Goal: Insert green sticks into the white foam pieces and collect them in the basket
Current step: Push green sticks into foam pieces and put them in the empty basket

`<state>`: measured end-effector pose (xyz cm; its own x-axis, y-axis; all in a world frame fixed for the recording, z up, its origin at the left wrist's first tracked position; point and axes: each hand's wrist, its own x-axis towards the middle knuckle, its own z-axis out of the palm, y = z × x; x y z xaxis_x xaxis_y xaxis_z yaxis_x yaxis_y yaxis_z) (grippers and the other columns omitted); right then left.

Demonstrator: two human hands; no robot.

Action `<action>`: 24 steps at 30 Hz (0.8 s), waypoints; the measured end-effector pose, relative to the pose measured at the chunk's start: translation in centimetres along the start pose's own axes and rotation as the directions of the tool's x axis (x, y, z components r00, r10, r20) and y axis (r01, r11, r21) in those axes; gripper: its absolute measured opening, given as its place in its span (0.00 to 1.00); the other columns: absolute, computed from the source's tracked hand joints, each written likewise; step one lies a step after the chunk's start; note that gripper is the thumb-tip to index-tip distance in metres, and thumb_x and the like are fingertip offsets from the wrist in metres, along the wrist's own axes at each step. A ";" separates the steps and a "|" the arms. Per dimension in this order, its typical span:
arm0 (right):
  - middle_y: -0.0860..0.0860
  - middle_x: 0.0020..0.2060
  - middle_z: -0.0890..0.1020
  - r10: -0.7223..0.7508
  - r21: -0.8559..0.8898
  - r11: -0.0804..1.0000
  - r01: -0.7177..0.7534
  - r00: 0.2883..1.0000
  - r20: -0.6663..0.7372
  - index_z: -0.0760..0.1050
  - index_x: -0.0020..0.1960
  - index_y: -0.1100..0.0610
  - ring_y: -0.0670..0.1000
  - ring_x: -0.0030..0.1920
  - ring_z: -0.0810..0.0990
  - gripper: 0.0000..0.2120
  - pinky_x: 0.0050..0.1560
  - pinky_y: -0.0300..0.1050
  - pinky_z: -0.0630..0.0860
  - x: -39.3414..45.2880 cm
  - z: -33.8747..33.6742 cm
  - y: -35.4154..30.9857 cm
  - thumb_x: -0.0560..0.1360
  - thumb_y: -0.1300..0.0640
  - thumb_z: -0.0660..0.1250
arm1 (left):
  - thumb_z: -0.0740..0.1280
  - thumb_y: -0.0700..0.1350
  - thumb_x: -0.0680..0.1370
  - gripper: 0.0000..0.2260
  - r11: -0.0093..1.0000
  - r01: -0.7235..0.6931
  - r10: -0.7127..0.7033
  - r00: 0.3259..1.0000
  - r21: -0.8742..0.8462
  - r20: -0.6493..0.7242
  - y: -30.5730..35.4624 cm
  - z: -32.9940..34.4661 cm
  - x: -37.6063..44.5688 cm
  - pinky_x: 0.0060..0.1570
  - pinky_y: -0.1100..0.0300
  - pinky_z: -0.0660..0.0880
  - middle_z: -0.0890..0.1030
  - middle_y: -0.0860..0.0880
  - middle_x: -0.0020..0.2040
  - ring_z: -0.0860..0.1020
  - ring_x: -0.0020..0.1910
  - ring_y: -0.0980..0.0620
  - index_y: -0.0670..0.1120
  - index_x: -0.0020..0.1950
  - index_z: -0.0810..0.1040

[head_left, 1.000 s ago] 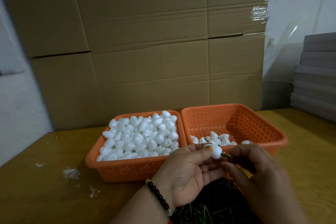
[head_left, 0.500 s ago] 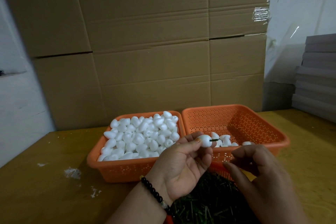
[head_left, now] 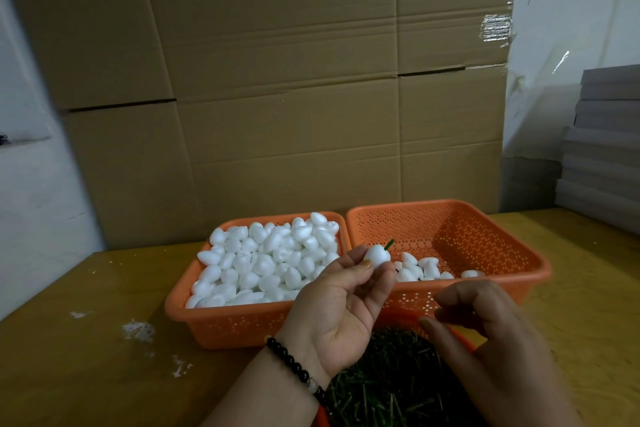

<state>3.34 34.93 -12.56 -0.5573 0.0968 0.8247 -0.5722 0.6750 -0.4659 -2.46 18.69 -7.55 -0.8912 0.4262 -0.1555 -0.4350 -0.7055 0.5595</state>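
The left hand point(head_left: 341, 302) pinches a foam piece point(head_left: 377, 255) with its green stick point(head_left: 389, 244) already in, just beside the right basket point(head_left: 512, 283), so drop it gently there while the right hand point(head_left: 485, 333), loosely curled and holding nothing, takes 1 new stick.

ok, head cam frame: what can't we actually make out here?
- Green sticks: the pile is dark, cut off by the bottom edge and covered by both hands; no count.
- How deep the stick sits in the held foam piece: hidden inside.
- Right hand: whether its curled fingers hold a stick, too dark.
- Right basket: left hand hides its near-left pieces.
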 end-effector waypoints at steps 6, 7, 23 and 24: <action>0.42 0.43 0.77 -0.017 0.000 1.000 0.017 1.000 0.021 0.74 0.47 0.48 0.41 0.41 0.80 0.13 0.41 0.40 0.77 0.0 0.0 -0.2 0.64 0.53 0.72 | 0.66 0.30 0.69 0.22 1.000 0.001 -0.001 0.999 -0.014 0.052 -0.3 -0.4 0.2 0.54 0.46 0.78 0.78 0.30 0.57 0.80 0.55 0.34 0.29 0.62 0.70; 0.42 0.43 0.77 -0.021 -0.006 1.000 0.021 1.000 0.022 0.75 0.47 0.49 0.41 0.41 0.79 0.13 0.41 0.39 0.77 0.0 0.1 -0.2 0.64 0.54 0.73 | 0.66 0.30 0.68 0.23 1.000 0.002 -0.001 0.998 -0.016 0.066 -0.3 -0.5 0.2 0.56 0.45 0.77 0.78 0.30 0.57 0.80 0.56 0.35 0.29 0.63 0.70; 0.38 0.41 0.77 0.000 -0.111 0.993 0.030 0.965 0.263 0.76 0.44 0.45 0.38 0.39 0.78 0.09 0.38 0.35 0.75 0.1 -0.8 -0.9 0.67 0.47 0.73 | 0.68 0.30 0.71 0.18 0.736 -0.262 0.296 0.954 0.624 0.052 2.6 -1.5 0.5 0.49 0.57 0.80 0.81 0.44 0.58 0.83 0.51 0.51 0.44 0.58 0.78; 0.37 0.41 0.77 0.022 -0.152 0.988 0.031 0.943 0.333 0.76 0.44 0.44 0.37 0.39 0.77 0.09 0.37 0.35 0.75 0.2 -1.1 -1.3 0.67 0.42 0.71 | 0.67 0.32 0.74 0.14 0.546 -0.306 0.406 0.911 0.780 0.074 3.5 -1.9 0.4 0.47 0.61 0.79 0.82 0.48 0.56 0.82 0.49 0.56 0.47 0.55 0.79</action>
<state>4.56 34.87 -11.43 -0.7382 -0.1374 0.6605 -0.4910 0.7809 -0.3863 -4.59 15.34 -7.23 -0.9789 0.1434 0.1454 0.1360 -0.0736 0.9880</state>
